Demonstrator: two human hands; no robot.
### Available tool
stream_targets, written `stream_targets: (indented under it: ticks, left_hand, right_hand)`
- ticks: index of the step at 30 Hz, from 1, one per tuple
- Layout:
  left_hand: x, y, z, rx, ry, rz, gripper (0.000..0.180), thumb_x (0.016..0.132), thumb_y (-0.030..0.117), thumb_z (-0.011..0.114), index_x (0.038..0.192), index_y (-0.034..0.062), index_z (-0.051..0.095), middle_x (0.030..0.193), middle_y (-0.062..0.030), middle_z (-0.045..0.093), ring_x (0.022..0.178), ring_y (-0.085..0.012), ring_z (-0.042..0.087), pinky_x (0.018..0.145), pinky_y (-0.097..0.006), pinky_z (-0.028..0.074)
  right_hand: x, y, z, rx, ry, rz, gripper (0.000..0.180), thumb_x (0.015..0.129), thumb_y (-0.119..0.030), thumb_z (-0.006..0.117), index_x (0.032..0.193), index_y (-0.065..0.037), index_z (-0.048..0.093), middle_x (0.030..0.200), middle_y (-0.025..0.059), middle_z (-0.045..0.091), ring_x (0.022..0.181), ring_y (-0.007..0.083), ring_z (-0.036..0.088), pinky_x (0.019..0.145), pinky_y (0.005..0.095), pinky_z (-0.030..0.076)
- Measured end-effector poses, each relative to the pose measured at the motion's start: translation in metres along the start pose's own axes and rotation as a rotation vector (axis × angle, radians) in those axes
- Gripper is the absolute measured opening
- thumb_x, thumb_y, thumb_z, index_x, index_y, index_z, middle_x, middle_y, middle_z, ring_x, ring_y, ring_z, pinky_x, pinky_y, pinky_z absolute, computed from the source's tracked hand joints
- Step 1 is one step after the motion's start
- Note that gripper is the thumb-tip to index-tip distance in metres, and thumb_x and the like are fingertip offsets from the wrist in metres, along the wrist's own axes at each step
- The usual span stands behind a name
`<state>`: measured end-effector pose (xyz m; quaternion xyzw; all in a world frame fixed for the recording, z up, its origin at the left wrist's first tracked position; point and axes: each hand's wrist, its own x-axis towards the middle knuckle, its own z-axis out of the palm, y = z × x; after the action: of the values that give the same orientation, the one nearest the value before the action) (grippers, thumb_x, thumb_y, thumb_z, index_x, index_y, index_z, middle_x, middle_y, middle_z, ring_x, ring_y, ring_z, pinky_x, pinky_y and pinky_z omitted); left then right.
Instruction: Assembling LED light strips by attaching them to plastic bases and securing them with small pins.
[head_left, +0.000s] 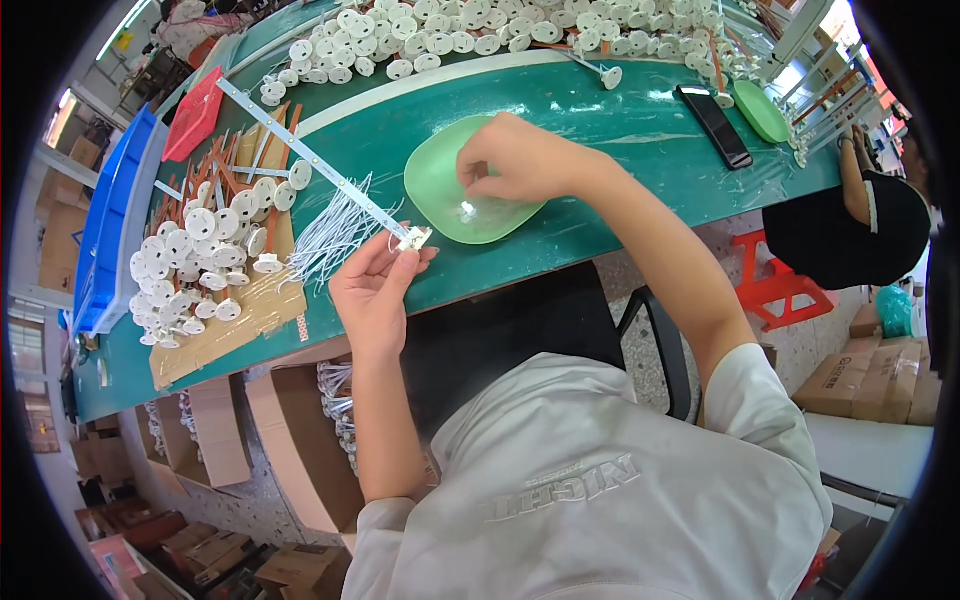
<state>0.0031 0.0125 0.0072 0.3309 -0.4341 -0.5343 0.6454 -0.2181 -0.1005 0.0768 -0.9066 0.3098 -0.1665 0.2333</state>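
My left hand (376, 290) is closed round the white end piece (414, 239) of a long, narrow LED strip (310, 158). The strip slants up and away to the left, with small dots spaced along it. Over a light green bowl (425, 190), my right hand (515, 160) has its fingers bent and its thumb and forefinger close together. Whatever lies between those fingertips is too small to make out. Tiny clear or shiny pieces (468, 211) lie in the bowl. A bundle of thin white wires (335, 232) rests beside my left hand.
Round white caps on strips (200, 250) pile up on cardboard at left, near a blue bin (115, 220) and red tray (193, 113). Many more caps (420, 35) line the far side. A phone (715, 127) and small green dish (762, 110) lie right. Another person (850, 230) sits beyond.
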Motion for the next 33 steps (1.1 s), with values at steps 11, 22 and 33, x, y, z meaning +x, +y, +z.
stream_targets:
  ticks: [11, 22, 33]
  left_hand:
    - [-0.012, 0.019, 0.029, -0.149, 0.105, -0.013, 0.029, 0.094, 0.008, 0.059, 0.12, -0.0041, 0.057, 0.118, -0.0184, 0.062, 0.11, -0.0304, 0.062, 0.096, -0.04, 0.048]
    - [-0.055, 0.03, 0.098, -0.628, -0.209, -0.17, 0.053, 0.097, 0.026, 0.055, 0.139, -0.0013, 0.035, 0.137, -0.022, 0.047, 0.131, -0.0324, 0.044, 0.106, -0.043, 0.039]
    - [-0.058, 0.028, 0.1, -0.279, -0.109, -0.02, 0.049, 0.095, 0.021, 0.059, 0.133, -0.0058, 0.043, 0.129, -0.0234, 0.055, 0.127, -0.0367, 0.048, 0.104, -0.043, 0.044]
  right_hand:
    - [-0.061, -0.064, 0.029, 0.208, 0.856, -0.053, 0.014, 0.072, 0.0, 0.071, 0.085, -0.003, 0.072, 0.084, 0.0079, 0.069, 0.07, 0.0218, 0.062, 0.064, 0.0307, 0.05]
    - [-0.087, -0.095, 0.065, 0.138, 1.241, -0.31, 0.022, 0.066, 0.001, 0.078, 0.086, -0.005, 0.072, 0.087, 0.0048, 0.068, 0.07, 0.021, 0.056, 0.061, 0.0281, 0.046]
    - [-0.103, -0.11, 0.066, -0.198, 1.092, -0.269, 0.024, 0.066, -0.002, 0.068, 0.089, 0.005, 0.065, 0.085, 0.0123, 0.067, 0.066, 0.0239, 0.065, 0.056, 0.0297, 0.055]
